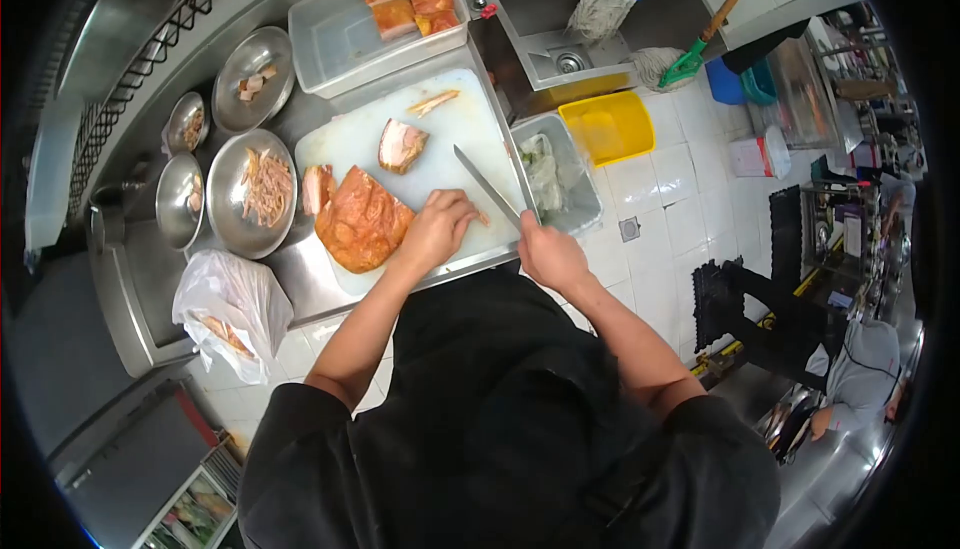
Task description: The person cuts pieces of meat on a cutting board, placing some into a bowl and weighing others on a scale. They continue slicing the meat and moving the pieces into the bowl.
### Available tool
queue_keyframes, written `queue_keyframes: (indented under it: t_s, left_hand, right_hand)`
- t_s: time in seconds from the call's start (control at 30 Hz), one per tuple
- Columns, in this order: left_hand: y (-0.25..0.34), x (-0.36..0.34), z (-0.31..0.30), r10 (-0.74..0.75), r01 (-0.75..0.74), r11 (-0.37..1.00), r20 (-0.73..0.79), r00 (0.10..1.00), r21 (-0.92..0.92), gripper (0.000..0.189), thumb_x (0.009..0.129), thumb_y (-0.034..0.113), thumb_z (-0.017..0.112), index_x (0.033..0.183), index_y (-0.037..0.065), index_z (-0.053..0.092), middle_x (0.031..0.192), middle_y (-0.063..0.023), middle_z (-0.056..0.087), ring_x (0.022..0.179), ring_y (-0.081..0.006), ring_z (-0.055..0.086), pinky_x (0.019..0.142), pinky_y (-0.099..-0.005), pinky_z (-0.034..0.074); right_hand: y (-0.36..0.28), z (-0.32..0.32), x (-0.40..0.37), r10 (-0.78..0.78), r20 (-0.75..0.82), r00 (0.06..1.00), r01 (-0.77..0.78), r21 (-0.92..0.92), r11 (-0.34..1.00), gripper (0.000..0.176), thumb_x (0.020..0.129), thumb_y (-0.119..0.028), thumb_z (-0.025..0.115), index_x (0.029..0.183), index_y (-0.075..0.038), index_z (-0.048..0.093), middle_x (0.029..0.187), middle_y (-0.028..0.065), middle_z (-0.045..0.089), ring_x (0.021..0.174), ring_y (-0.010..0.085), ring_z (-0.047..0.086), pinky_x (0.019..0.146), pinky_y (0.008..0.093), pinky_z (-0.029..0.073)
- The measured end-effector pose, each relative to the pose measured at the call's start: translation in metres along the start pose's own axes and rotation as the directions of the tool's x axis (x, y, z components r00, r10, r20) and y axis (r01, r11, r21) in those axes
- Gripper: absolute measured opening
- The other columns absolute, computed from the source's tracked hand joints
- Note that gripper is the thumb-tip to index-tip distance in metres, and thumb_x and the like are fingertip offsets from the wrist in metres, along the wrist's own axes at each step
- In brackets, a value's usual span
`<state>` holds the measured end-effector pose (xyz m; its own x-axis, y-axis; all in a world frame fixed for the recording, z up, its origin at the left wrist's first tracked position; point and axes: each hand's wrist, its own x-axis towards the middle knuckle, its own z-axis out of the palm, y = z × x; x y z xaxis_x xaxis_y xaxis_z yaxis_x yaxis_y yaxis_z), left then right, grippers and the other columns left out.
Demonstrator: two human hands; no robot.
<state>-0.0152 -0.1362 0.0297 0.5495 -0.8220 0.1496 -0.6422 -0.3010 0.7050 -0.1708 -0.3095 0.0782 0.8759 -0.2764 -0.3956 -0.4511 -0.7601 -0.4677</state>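
My right hand (552,251) is closed round the handle of a kitchen knife (488,187), its blade slanting up and left over the white cutting board (480,119). On the board, my left hand (438,229) has its fingers curled together, and a small meat scrap (484,219) shows at the fingertips. Whatever lies under those fingers is hidden. Left of that hand sits a large reddish-brown slab of cooked meat (362,219), with a cut piece (318,189) against it. A smaller chunk (402,146) and a pale strip (433,103) lie farther up the board.
Several metal bowls, one with meat strips (266,189), stand left. A plastic tub (330,59) holds more slabs. Right of the board are a grey bin (590,211) and yellow container (630,129). A plastic bag (240,299) sits at the counter edge. Another person (862,374) is far right.
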Motion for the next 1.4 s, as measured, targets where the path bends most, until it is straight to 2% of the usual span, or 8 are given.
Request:
queue_keyframes:
  t_s: [0.3, 0.57, 0.8, 1.0, 1.2, 1.27, 1.3, 1.4]
  left_hand:
    - [-0.003, -0.036, 0.025, 0.131, -0.106, 0.987, -0.216, 0.967, 0.124, 0.018, 0.082, 0.000, 0.072, 0.100, 0.000, 0.069, 0.106, -0.0126, 0.066, 0.100, -0.0319, 0.062, 0.090, -0.0420, 0.052]
    - [-0.014, -0.028, 0.033, 0.157, -0.120, 0.965, -0.147, 0.977, 0.233, 0.026, 0.079, 0.003, 0.072, 0.105, 0.002, 0.069, 0.107, -0.0098, 0.066, 0.104, -0.0295, 0.063, 0.090, -0.0403, 0.053]
    - [-0.013, -0.026, 0.032, 0.154, -0.118, 0.970, -0.163, 0.975, 0.212, 0.020, 0.082, 0.002, 0.072, 0.101, 0.002, 0.068, 0.104, -0.0107, 0.067, 0.103, -0.0306, 0.064, 0.088, -0.0402, 0.054]
    - [-0.013, -0.029, 0.036, 0.140, -0.097, 0.969, -0.181, 0.974, 0.228, 0.021, 0.080, 0.000, 0.073, 0.101, 0.002, 0.069, 0.104, -0.0106, 0.068, 0.102, -0.0301, 0.064, 0.087, -0.0397, 0.055]
    - [-0.015, -0.025, 0.027, 0.157, -0.128, 0.974, -0.151, 0.976, 0.186, 0.021, 0.082, 0.000, 0.072, 0.103, 0.002, 0.070, 0.107, -0.0120, 0.069, 0.103, -0.0325, 0.064, 0.088, -0.0399, 0.055]
    - [-0.012, -0.034, 0.030, -0.023, 0.036, 0.998, -0.221, 0.975, 0.056, 0.025, 0.084, 0.002, 0.072, 0.109, 0.000, 0.069, 0.107, -0.0140, 0.069, 0.105, -0.0359, 0.064, 0.090, -0.0400, 0.055]
    - [-0.006, -0.037, 0.029, -0.107, 0.109, 0.994, -0.186, 0.977, 0.000, 0.034, 0.085, 0.008, 0.075, 0.116, -0.001, 0.066, 0.119, -0.0191, 0.066, 0.111, -0.0398, 0.061, 0.098, -0.0461, 0.050]
    - [0.006, -0.033, 0.032, -0.232, 0.235, 0.972, -0.174, 0.957, -0.008, 0.047, 0.085, 0.012, 0.076, 0.127, -0.002, 0.062, 0.131, -0.0217, 0.059, 0.119, -0.0408, 0.057, 0.103, -0.0464, 0.046]
  right_hand:
    - [-0.016, -0.013, -0.003, -0.179, 0.076, 0.981, 0.180, -0.006, 0.984, 0.017, 0.093, -0.009, 0.052, 0.106, 0.002, 0.047, 0.074, 0.0284, 0.067, 0.072, 0.0496, 0.067, 0.069, 0.0608, 0.052]
    - [-0.033, -0.018, -0.016, -0.099, 0.225, 0.969, 0.127, -0.115, 0.985, 0.015, 0.092, -0.002, 0.046, 0.106, 0.002, 0.048, 0.086, 0.0292, 0.071, 0.085, 0.0458, 0.071, 0.076, 0.0559, 0.055]
    - [-0.023, 0.008, 0.019, -0.205, 0.099, 0.974, 0.204, 0.020, 0.979, 0.016, 0.092, -0.003, 0.046, 0.107, 0.004, 0.047, 0.086, 0.0312, 0.070, 0.085, 0.0477, 0.070, 0.077, 0.0571, 0.054]
    - [-0.021, 0.000, 0.004, -0.179, 0.191, 0.965, 0.185, -0.014, 0.983, 0.019, 0.090, -0.004, 0.050, 0.107, 0.004, 0.044, 0.080, 0.0309, 0.067, 0.081, 0.0504, 0.067, 0.075, 0.0595, 0.051]
    - [0.009, 0.030, 0.043, -0.216, 0.046, 0.975, 0.211, 0.108, 0.972, 0.022, 0.092, -0.009, 0.053, 0.109, 0.002, 0.047, 0.086, 0.0326, 0.068, 0.081, 0.0509, 0.067, 0.076, 0.0596, 0.053]
    - [0.036, 0.024, 0.036, -0.306, -0.132, 0.943, 0.329, 0.217, 0.919, 0.020, 0.095, -0.013, 0.051, 0.109, 0.001, 0.051, 0.084, 0.0313, 0.067, 0.069, 0.0461, 0.068, 0.067, 0.0564, 0.054]
    - [0.028, -0.007, 0.020, -0.114, 0.110, 0.987, 0.051, 0.462, 0.885, 0.022, 0.097, -0.016, 0.050, 0.112, 0.000, 0.055, 0.073, 0.0214, 0.065, 0.049, 0.0316, 0.064, 0.049, 0.0464, 0.051]
    - [0.060, -0.017, 0.006, -0.026, 0.279, 0.960, -0.175, 0.671, 0.721, 0.027, 0.099, -0.017, 0.051, 0.120, 0.000, 0.055, 0.067, 0.0104, 0.059, 0.039, 0.0167, 0.052, 0.038, 0.0348, 0.044]
